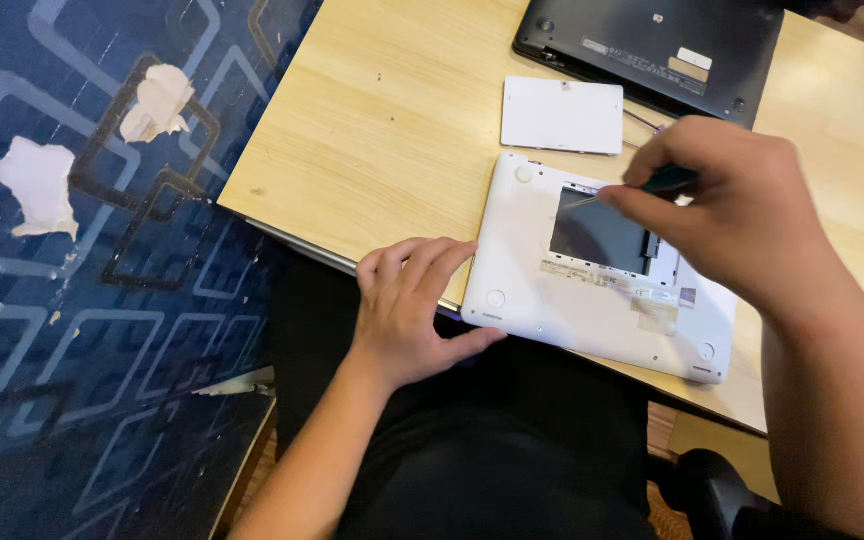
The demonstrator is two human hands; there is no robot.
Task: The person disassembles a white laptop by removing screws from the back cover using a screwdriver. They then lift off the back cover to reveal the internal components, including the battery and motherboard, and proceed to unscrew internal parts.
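Head view: pale wooden table (392, 120) over blue patterned floor (72, 330) (peeling patches), left hand (414, 305) spread flat, right hand (727, 205) pinching a screwdriver (667, 181).

Long pale sticker strip (607, 280) below the opening on the white laptop (522, 290) underside. Small white and tan labels (692, 62) on the black laptop (642, 30), top right.
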